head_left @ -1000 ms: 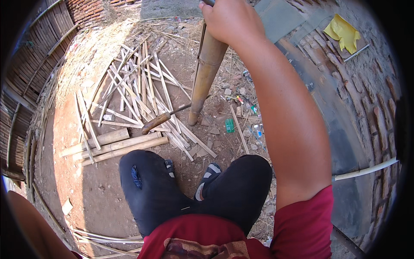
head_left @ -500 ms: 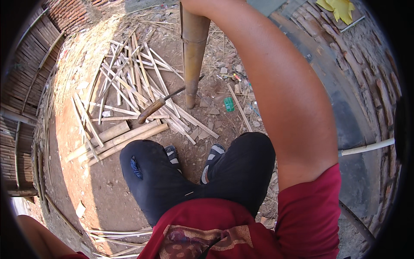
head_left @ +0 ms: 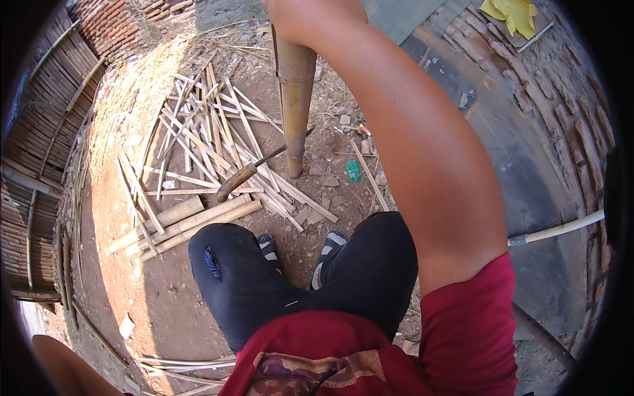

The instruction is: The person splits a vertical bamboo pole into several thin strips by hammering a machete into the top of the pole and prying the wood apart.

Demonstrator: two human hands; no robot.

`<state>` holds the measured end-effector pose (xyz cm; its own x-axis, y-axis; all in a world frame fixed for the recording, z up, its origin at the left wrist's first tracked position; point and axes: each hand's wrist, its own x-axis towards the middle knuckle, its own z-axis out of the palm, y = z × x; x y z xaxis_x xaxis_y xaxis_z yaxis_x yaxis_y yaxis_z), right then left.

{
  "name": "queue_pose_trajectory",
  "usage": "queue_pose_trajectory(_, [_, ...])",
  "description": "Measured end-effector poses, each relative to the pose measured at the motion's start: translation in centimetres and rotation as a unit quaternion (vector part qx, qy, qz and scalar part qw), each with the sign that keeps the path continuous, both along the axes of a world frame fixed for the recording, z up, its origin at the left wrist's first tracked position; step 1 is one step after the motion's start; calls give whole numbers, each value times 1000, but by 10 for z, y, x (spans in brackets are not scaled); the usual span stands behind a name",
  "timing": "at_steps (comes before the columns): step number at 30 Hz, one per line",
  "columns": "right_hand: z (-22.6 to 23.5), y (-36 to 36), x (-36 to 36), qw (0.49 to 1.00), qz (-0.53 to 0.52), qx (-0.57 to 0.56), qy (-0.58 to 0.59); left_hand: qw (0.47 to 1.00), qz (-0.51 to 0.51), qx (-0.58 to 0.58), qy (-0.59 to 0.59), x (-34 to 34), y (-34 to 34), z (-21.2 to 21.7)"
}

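Upright in front of me stands a thick bamboo pole [head_left: 294,92], its lower end near the ground. My right hand [head_left: 316,21] is closed round its upper part, partly cut off by the top edge of the view. A long-bladed knife with a worn wooden handle [head_left: 236,183] sits across the lower pole, its thin blade tip showing on the far side. No hand is on that handle, and whether the blade is lodged in the bamboo I cannot tell. Only part of my left arm [head_left: 72,369] shows at the lower left; the hand is out of view.
Split bamboo strips [head_left: 198,132] lie in a loose heap ahead to the left, with thicker bamboo lengths [head_left: 188,224] nearer my knee. A green plastic piece [head_left: 353,171] lies right of the pole. Brick walling [head_left: 555,86] and a dark sheet [head_left: 522,171] are at the right.
The view has shifted slightly, so the pole, knife and strips appear a little lower. More of my right hand shows, still round the pole.
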<state>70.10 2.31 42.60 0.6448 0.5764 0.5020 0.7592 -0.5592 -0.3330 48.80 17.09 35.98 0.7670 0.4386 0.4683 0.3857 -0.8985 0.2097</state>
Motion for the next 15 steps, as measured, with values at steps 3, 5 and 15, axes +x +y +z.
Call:
queue_pose_trajectory(3, [2,-3,-3,1000,-12,17,15,1000,4,4,2,-4,0,1])
queue_pose_trajectory(5, [0,-6,-8,1000,-8,21,20,1000,6,6,2,-5,1,2])
queue_pose_trajectory(15, [-2,-7,-10,1000,15,14,-21,1000,10,-5,9,-8,-5,-1])
